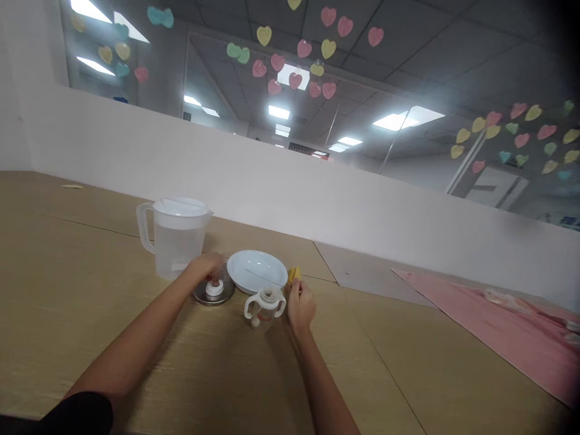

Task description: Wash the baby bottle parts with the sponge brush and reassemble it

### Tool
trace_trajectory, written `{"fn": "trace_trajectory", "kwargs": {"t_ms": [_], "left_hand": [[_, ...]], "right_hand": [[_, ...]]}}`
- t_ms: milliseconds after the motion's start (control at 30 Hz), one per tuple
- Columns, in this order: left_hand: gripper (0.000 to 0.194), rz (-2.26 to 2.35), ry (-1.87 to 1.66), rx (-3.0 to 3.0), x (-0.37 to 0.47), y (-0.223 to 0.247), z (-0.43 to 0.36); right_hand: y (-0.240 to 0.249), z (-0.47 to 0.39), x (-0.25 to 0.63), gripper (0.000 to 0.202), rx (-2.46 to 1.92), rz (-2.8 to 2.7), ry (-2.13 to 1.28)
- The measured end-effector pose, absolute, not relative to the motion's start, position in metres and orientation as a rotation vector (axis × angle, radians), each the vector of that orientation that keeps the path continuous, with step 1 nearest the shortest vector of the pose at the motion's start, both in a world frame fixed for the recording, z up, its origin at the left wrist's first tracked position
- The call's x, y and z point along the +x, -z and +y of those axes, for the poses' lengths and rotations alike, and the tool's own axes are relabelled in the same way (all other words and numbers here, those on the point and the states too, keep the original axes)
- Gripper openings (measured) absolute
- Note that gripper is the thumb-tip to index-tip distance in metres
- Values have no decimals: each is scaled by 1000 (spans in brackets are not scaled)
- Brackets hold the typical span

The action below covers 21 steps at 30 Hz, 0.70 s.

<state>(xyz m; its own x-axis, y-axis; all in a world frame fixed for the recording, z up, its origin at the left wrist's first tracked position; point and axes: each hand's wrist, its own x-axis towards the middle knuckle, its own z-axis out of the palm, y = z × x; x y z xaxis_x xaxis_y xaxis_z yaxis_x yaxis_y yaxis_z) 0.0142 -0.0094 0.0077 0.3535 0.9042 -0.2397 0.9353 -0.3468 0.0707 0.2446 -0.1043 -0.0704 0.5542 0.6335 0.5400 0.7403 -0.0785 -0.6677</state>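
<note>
My left hand (207,267) reaches down over a round metal dish (223,295), fingers closed at a white cap-like piece (214,288) in it; whether they grip it is hard to tell. My right hand (302,306) pinches a small yellow object (294,274) beside the white bowl (257,272). Between my hands stands a clear two-handled cup (266,308), its top open, with a small white ball-like end at its front. The bowl is just behind the cup.
A lidded translucent pitcher (179,238) stands behind my left hand, handle to the left. A pink sheet (489,320) with plastic packaging (502,297) lies at the right. A low white wall (272,181) runs behind the table (90,272).
</note>
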Motion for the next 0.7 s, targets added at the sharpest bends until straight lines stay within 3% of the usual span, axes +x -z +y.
{"fn": "trace_trajectory", "kwargs": {"t_ms": [233, 367, 467, 700], "left_hand": [[24, 1683, -270, 2695, 9, -68, -70], [17, 1212, -591, 2856, 25, -81, -116], [17, 993, -551, 2929, 40, -78, -137], [22, 606, -620, 2782, 44, -67, -112]], "right_hand": [[56, -121, 232, 32, -1241, -1404, 638], [52, -130, 218, 55, -1022, -1670, 912], [55, -130, 214, 66, -983, -1644, 877], [67, -126, 213, 53, -953, -1583, 664]]}}
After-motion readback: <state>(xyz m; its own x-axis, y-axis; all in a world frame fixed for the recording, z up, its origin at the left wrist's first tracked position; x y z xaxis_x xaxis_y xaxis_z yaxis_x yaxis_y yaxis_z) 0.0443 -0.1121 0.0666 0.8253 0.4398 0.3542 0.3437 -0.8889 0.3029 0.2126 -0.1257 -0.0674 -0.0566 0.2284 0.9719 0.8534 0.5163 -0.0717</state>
